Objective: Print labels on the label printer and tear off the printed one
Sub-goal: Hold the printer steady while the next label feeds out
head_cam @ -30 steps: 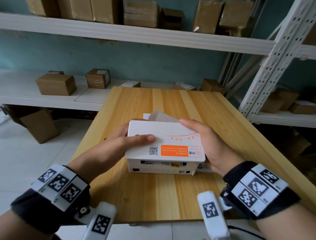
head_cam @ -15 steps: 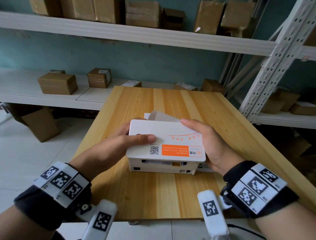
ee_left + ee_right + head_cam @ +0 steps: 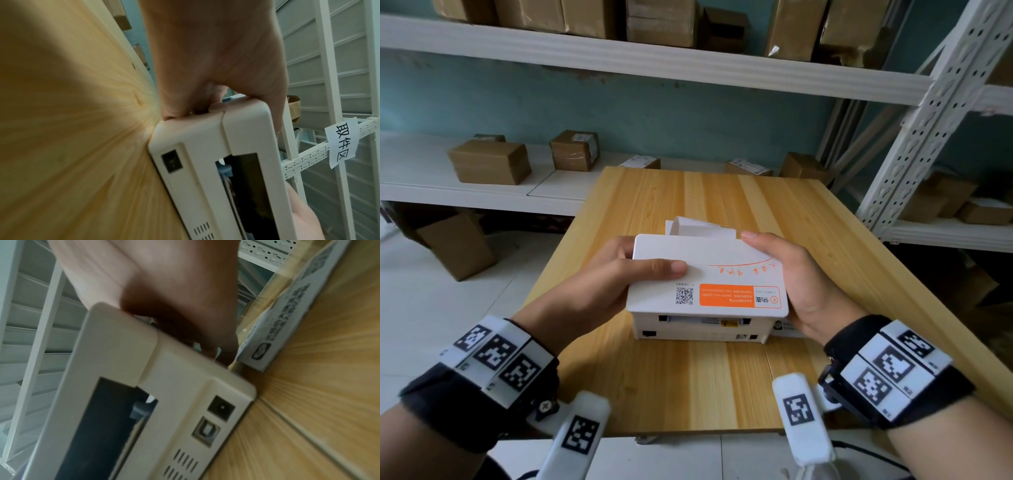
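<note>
A white label printer [image 3: 709,274] with an orange sticker on its lid sits on the wooden table [image 3: 688,387], its rear ports facing me. A curl of white label paper [image 3: 698,228] sticks up at its far side. My left hand [image 3: 619,274] grips the printer's left side, thumb lying across the lid. My right hand [image 3: 801,284] grips the right side, thumb at the far corner of the lid. The left wrist view shows the left hand [image 3: 205,56] on the printer [image 3: 205,142]. The right wrist view shows the right hand [image 3: 164,280] on the printer [image 3: 185,369].
A flat white printed box [image 3: 287,313] lies on the table just right of the printer. Cardboard parcels [image 3: 489,164] sit on white shelves behind and to the left. A white metal rack [image 3: 928,120] stands at the right. A brown carton [image 3: 455,246] is on the floor at left.
Both hands keep the same hold on the printer. Only the head view has shifted a little; no clear movement of the printer or paper.
</note>
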Available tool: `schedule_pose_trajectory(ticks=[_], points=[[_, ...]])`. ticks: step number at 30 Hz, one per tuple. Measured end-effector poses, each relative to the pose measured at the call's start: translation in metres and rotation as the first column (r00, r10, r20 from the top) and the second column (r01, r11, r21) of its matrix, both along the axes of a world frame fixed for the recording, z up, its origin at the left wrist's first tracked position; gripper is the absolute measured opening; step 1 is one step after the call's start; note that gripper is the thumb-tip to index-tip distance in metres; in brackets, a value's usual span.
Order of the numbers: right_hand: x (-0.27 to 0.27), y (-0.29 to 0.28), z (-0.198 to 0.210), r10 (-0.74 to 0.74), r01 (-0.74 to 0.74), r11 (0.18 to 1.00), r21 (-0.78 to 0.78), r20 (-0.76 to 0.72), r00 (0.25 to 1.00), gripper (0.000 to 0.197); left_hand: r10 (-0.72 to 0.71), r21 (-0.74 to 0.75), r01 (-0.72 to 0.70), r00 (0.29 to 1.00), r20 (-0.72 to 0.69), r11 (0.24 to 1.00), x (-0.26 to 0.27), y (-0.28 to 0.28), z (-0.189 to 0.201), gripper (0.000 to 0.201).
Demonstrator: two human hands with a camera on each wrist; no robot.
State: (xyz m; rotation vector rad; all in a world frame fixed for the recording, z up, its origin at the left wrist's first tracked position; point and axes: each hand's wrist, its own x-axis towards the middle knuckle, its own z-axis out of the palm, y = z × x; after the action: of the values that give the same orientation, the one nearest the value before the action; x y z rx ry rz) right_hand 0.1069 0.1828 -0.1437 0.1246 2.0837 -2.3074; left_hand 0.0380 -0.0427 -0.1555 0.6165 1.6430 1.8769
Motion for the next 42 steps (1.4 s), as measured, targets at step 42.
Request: schedule_pose_trajectory(ticks=[42], points=[[-0.0019,-0.0011,-0.0043,-0.037,0.037,0.999,-0.003,0.016,0.999,0.029,0.045,-0.065,-0.055,0.988,-0.146,0.996,-0.0027,0.0011,-0.0071,0.034]])
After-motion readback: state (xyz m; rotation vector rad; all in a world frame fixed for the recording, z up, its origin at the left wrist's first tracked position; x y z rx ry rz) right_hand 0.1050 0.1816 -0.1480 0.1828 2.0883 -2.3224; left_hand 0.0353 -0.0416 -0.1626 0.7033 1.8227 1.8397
